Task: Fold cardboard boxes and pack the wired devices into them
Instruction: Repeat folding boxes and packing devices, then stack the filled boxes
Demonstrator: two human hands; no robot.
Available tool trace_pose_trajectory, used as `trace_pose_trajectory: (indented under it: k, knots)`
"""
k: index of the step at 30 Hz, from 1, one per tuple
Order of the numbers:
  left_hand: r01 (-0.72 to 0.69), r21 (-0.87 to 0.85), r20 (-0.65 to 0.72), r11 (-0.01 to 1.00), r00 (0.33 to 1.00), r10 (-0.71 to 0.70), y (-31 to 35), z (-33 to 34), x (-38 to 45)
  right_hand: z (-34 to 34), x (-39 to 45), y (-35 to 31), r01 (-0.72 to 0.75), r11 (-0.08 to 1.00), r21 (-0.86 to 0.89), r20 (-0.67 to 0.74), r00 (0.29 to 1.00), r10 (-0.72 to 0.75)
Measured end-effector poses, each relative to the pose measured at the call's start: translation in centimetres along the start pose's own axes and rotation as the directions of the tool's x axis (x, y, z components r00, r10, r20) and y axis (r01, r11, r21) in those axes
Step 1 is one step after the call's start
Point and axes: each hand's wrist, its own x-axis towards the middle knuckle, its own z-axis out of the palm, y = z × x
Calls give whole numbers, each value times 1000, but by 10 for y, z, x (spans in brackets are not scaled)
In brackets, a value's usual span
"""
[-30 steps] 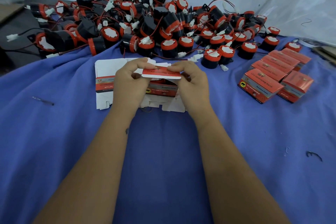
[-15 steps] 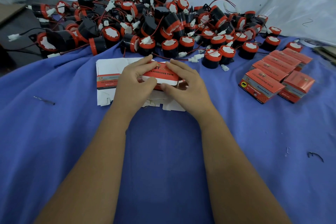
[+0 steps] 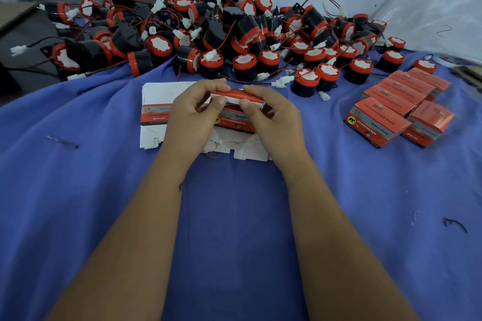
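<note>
Pinching red box (image 3: pixel 236 94) between your left hand (image 3: pixel 190 114) and right hand (image 3: pixel 273 117), above flat carton stack (image 3: pixel 154 112); device pile (image 3: pixel 208 34) beyond stack.

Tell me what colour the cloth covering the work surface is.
Blue, a plain blue cloth with no pattern; the head view, the only one, shows it across the whole foreground.

2 hands (image 3: pixel 193 112), 1 box being folded (image 3: pixel 234 95), about 7 packed boxes (image 3: pixel 378 122), dozens of devices (image 3: pixel 208 34).
</note>
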Motion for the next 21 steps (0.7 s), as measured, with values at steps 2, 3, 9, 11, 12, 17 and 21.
trace_pose_trajectory:
  k: [2,3,9,11,12,17,21]
  knots:
    - [-5,-15,-19,1000,1000,4,1,1,1,1,-1,-1,21,1000,5,-10,1000,-21]
    - [-6,-10,-32,1000,999,5,2,2,1,1,-1,0,30,1000,2,-22,999,-30]
    - [20,-30,-62,999,998,-21,5,4,-1,0,1,-3,26,1000,-14,-93,995,-28]
    - [23,-32,-66,999,998,-25,6,4,-1,1,1,-5,38,999,-25,-132,990,-41]
    - [24,-35,-69,999,997,-27,6,4,-1,2,1,-6,42,999,-30,-143,989,-46]
    - [58,-56,-92,997,994,-63,5,5,-1,0,-1,-7,68,997,-30,-157,985,-72]
    - [53,-42,-91,998,994,-56,5,5,-1,-3,-1,-7,50,998,39,-169,985,-43]
